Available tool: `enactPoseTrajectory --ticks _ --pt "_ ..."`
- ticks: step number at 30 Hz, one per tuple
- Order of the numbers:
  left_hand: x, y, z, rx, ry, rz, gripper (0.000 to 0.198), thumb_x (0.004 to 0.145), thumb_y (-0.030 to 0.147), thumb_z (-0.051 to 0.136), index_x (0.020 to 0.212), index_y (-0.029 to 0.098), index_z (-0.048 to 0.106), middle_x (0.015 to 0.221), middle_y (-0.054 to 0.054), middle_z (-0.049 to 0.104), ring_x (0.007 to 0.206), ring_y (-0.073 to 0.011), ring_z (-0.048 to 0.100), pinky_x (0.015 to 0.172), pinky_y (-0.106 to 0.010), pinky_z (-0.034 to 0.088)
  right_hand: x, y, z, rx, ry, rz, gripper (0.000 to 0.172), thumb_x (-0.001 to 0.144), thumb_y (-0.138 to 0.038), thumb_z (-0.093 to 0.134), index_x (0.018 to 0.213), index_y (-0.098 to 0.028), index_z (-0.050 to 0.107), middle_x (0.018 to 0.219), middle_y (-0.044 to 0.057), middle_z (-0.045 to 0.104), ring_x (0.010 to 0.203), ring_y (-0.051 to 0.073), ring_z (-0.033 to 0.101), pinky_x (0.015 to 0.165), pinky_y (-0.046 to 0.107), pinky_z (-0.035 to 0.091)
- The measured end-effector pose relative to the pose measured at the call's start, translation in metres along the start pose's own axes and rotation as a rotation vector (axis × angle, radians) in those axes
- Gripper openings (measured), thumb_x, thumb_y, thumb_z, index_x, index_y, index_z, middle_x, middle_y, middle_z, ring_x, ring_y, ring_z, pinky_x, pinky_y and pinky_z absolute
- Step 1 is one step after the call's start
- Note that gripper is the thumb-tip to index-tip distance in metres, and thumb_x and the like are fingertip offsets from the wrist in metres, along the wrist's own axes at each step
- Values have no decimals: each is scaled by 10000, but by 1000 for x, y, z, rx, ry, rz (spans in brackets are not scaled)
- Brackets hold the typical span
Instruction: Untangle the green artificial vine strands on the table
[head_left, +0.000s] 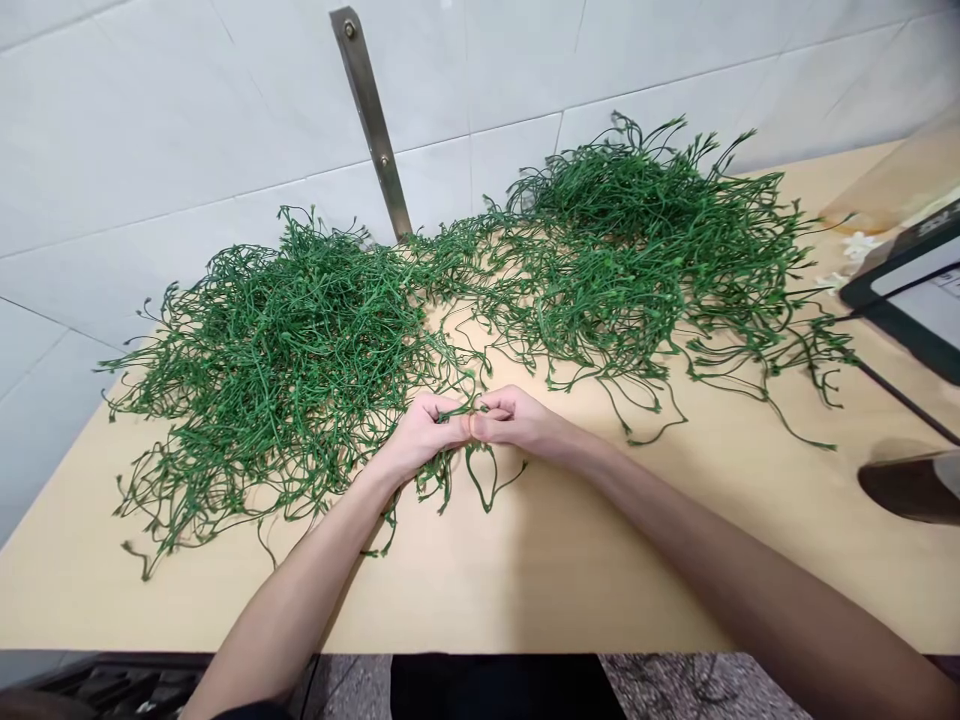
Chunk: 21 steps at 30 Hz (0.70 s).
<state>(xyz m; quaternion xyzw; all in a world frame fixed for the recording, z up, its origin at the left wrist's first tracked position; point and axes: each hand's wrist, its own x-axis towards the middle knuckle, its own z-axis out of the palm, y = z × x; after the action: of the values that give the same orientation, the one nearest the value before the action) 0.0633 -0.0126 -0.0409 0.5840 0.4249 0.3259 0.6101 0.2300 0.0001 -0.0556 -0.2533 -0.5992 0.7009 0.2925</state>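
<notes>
Thin, wavy green plastic stems [486,495] with small forked tips are pinched between my two hands, a loop of them dangling below the fingers. My left hand [421,432] is closed, its thumb and fingertips pressed on the stems. My right hand [525,422] meets it, likewise pinching, with both thumbs nearly touching. Which piece each hand grips is partly hidden by the fingers. Just beyond and left of my left hand spreads a big tangled pile of the same stems [292,330]. A second pile [637,240] lies farther back on the right.
The light wooden table [615,580] runs back to a tiled wall [187,100], where a metal strip [375,130] is fixed. On the right are a black-framed panel [900,290], a dark cable [904,402], white flower-like bits [859,245] and a dark brown rounded object [911,487].
</notes>
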Motion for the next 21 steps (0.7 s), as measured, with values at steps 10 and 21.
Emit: enactPoseTrajectory --ticks 10,21 --pt "2 0 -1 -74 104 31 663 474 546 852 376 145 334 428 71 249 448 -25 195 461 -224 121 2 6 7 -4 155 -60 686 661 -517 790 519 -212 193 547 -85 148 520 56 118 515 276 65" --pt "5 0 -4 -203 217 48 605 628 680 707 458 145 484 396 27 424 393 -58 356 437 -220 239 2 6 1 85 294 -205 475 788 -594 653 618 -157 582 572 0 537 518 98 436 503 259 322"
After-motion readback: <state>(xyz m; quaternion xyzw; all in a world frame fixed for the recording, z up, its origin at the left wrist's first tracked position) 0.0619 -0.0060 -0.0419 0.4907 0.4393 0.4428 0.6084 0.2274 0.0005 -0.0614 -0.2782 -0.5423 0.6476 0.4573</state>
